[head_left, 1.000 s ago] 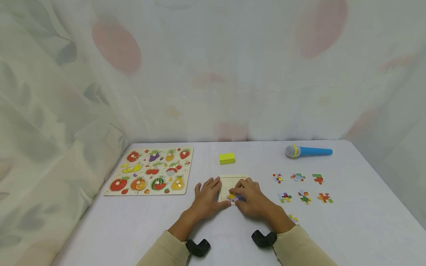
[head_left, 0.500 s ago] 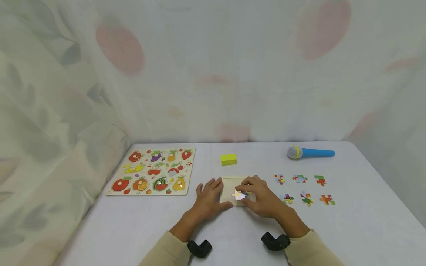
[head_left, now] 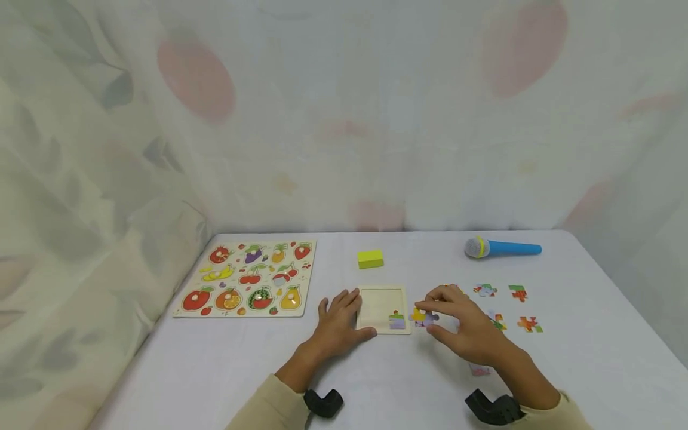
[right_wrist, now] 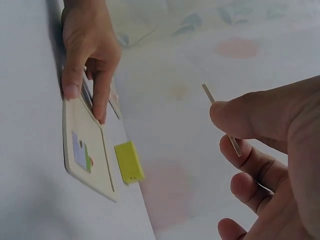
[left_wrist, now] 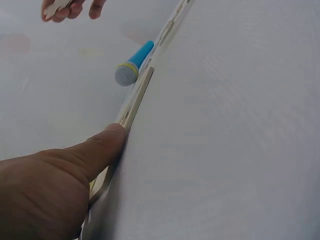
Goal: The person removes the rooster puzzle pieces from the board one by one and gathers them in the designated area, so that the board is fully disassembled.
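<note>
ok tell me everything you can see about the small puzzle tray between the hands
The small puzzle tray is a pale, wood-looking square board with a raised rim around a shallow recess. It lies flat on the white table, in front of the yellow block. One piece, purple, green and white, sits in its near right corner; the rest of the recess is bare. The left hand rests on its left edge, fingertips over the rim. The right hand is off to its right, pinching another piece clear of the tray.

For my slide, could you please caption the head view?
Left hand steadies puzzle tray; right hand pinches a puzzle piece.
</note>
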`<state>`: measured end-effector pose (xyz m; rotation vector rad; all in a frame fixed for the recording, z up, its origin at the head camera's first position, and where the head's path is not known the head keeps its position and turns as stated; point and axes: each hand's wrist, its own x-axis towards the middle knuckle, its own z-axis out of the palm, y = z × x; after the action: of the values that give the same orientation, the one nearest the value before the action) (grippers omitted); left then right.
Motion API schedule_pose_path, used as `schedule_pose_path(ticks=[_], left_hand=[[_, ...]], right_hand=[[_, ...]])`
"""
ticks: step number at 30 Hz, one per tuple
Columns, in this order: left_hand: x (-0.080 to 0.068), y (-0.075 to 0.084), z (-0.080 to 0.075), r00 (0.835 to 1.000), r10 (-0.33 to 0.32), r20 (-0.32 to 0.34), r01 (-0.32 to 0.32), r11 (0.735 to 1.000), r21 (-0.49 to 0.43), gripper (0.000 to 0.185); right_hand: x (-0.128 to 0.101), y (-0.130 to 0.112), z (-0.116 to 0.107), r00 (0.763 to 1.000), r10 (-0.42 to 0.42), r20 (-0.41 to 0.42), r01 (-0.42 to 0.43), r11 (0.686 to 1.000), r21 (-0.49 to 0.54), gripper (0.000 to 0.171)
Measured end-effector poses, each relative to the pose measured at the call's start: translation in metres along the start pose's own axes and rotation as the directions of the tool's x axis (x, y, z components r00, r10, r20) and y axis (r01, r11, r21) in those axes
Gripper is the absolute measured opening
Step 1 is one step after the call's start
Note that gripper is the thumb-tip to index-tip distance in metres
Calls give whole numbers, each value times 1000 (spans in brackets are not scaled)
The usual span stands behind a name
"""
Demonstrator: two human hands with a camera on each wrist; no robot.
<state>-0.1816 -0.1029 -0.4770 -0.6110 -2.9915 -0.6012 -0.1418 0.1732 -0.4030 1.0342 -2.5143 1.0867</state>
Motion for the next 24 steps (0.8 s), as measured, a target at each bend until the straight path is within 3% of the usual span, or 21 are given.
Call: schedule_pose_path(ticks=[13, 20, 24], left_hand=[[-1, -2, -1, 1000, 2, 0, -2, 1000, 13, 86], [0, -1, -2, 1000, 7, -5, -7, 1000, -4, 86], [0, 0, -2, 1000, 7, 3, -7, 1000, -3, 87]], right_hand=[[-51, 15, -32, 994, -54, -98, 57, 998, 18, 48], [-72, 24, -44, 995, -21, -96, 17, 999, -42, 48], [-91, 35, -47, 995, 68, -74, -74, 994, -78, 47]])
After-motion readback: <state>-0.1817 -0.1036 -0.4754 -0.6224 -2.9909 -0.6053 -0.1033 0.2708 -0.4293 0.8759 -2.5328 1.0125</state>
